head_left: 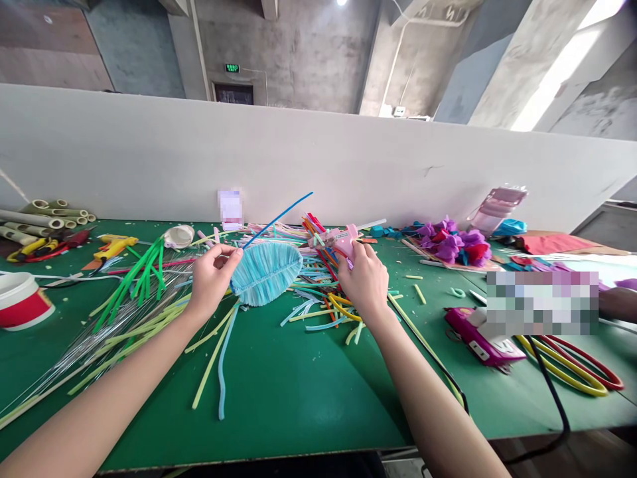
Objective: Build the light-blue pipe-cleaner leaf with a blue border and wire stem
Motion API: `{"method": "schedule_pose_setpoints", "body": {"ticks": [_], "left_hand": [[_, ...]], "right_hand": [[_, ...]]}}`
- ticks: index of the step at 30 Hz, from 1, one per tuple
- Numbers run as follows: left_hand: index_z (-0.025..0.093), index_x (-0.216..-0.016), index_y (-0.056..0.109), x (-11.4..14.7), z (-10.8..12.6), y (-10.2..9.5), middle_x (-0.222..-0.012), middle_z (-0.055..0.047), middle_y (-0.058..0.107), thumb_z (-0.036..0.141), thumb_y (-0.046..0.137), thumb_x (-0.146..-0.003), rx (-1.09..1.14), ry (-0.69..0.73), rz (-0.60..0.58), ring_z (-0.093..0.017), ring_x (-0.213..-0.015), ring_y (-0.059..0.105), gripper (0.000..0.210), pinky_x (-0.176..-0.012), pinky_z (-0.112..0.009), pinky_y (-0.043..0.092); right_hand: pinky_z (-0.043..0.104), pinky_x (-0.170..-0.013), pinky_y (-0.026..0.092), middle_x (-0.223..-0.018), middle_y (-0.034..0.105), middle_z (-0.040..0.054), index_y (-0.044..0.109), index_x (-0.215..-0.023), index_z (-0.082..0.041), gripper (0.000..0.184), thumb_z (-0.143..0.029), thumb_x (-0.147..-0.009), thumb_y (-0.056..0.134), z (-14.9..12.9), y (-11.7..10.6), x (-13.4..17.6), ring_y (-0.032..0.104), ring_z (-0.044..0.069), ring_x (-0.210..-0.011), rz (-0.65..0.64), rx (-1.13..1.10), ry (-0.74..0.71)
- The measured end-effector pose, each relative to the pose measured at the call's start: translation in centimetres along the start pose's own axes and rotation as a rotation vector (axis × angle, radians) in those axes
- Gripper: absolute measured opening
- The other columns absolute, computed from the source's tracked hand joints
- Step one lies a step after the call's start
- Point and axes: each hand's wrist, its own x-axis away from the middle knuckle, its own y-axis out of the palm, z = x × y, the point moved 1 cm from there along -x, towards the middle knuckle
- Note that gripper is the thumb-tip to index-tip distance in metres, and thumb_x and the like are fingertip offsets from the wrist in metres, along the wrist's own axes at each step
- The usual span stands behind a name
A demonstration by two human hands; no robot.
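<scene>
A light-blue fuzzy leaf shape [269,273], built from pipe cleaners with a braided midrib, is held up over the green table. My left hand [213,275] is closed in a pinch at its left edge. From those fingertips a dark-blue pipe cleaner [279,220] slants up to the right. My right hand [365,279] is wrapped round a pair of pink-handled scissors [340,240], whose metal end points left toward the leaf. Behind and below the scissors lies a heap of multicoloured pipe cleaners [318,292]. A light-blue strand [221,378] lies on the table below the leaf.
At left are a red-and-white paper cup [22,302], a yellow glue gun [115,246] and green pipe cleaners [144,279]. Purple flowers [450,240] and a magenta box [478,338] lie right. Another person's hand [617,304] shows at the right edge. A white partition [308,159] stands behind.
</scene>
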Motion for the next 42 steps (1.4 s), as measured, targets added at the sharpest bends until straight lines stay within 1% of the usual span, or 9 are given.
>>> {"method": "schedule_pose_setpoints", "body": {"ticks": [7,17,23,28,33,35,37,40,42], "left_hand": [[0.020,-0.081,0.066,0.0,-0.1,0.0,-0.068,0.001,0.059,0.048,0.070,-0.081,0.006,-0.016,-0.001,-0.015,-0.060,0.049,0.028,-0.056,-0.026,0.035],[0.020,-0.081,0.067,0.0,0.0,-0.1,-0.068,0.000,0.060,0.048,0.070,-0.081,-0.014,-0.029,0.010,-0.016,-0.060,0.051,0.028,-0.056,-0.026,0.037],[0.020,-0.081,0.067,-0.1,-0.2,0.0,-0.070,0.000,0.061,0.047,0.071,-0.081,0.019,-0.024,0.013,-0.016,-0.062,0.053,0.027,-0.057,-0.026,0.039],[0.020,-0.081,0.067,-0.2,-0.4,0.0,-0.071,0.000,0.061,0.047,0.070,-0.081,0.013,-0.028,0.018,-0.016,-0.064,0.054,0.027,-0.059,-0.026,0.040],[0.021,-0.081,0.066,-0.1,-0.2,-0.1,-0.067,0.000,0.060,0.049,0.068,-0.083,-0.022,-0.004,0.014,-0.017,-0.061,0.053,0.028,-0.057,-0.027,0.039],[0.021,-0.080,0.065,0.1,-0.1,-0.1,-0.066,0.001,0.059,0.051,0.066,-0.084,-0.060,0.004,-0.026,-0.017,-0.061,0.054,0.031,-0.057,-0.027,0.039],[0.021,-0.085,0.067,0.3,-0.1,-0.1,-0.072,-0.001,0.065,0.054,0.066,-0.084,-0.138,0.012,-0.111,-0.019,-0.067,0.060,0.033,-0.063,-0.028,0.044],[0.020,-0.105,0.069,0.4,-0.4,0.0,-0.095,-0.007,0.075,0.055,0.073,-0.077,-0.246,-0.017,-0.236,-0.027,-0.088,0.068,0.045,-0.080,-0.035,0.051],[0.018,-0.116,0.067,0.3,-0.6,0.1,-0.108,-0.010,0.075,0.054,0.076,-0.074,-0.225,-0.054,-0.283,-0.030,-0.098,0.070,0.056,-0.088,-0.039,0.052]], "right_hand": [[0.031,-0.060,0.033,-0.113,0.067,0.0118,0.060,-0.119,-0.015,0.030,-0.032,-0.098,0.047,0.1,-0.2,0.0,0.066,0.024,-0.084,-0.029,0.009,0.002],[0.032,-0.058,0.030,-0.111,0.068,0.0105,0.061,-0.110,-0.017,0.023,-0.027,-0.096,0.047,0.2,-0.7,0.0,0.066,0.022,-0.079,-0.090,0.044,0.017],[0.031,-0.059,0.034,-0.109,0.068,0.0110,0.062,-0.109,-0.016,0.022,-0.027,-0.096,0.048,0.3,-0.8,-0.1,0.067,0.023,-0.081,-0.120,0.045,0.025],[0.031,-0.061,0.038,-0.108,0.068,0.0110,0.063,-0.113,-0.017,0.026,-0.028,-0.095,0.048,0.4,-0.8,-0.1,0.067,0.025,-0.084,-0.138,0.037,0.027],[0.033,-0.063,0.040,-0.110,0.069,0.0117,0.064,-0.115,-0.018,0.028,-0.032,-0.094,0.051,0.8,-0.9,-0.2,0.068,0.027,-0.086,-0.134,0.043,0.040],[0.034,-0.067,0.043,-0.112,0.068,0.0136,0.063,-0.116,-0.017,0.032,-0.037,-0.095,0.050,1.2,-0.9,-0.5,0.068,0.028,-0.090,-0.105,0.020,0.099],[0.036,-0.074,0.045,-0.115,0.067,0.0164,0.062,-0.119,-0.014,0.041,-0.044,-0.095,0.049,2.0,-0.8,-1.0,0.067,0.030,-0.096,-0.054,-0.019,0.175],[0.039,-0.084,0.046,-0.118,0.065,0.0211,0.058,-0.124,-0.008,0.053,-0.050,-0.093,0.048,4.1,0.0,-2.0,0.065,0.034,-0.104,-0.010,-0.050,0.304],[0.041,-0.088,0.046,-0.121,0.062,0.0257,0.055,-0.129,-0.003,0.061,-0.051,-0.092,0.049,5.9,0.9,-2.5,0.064,0.035,-0.107,-0.043,-0.032,0.395]]}}
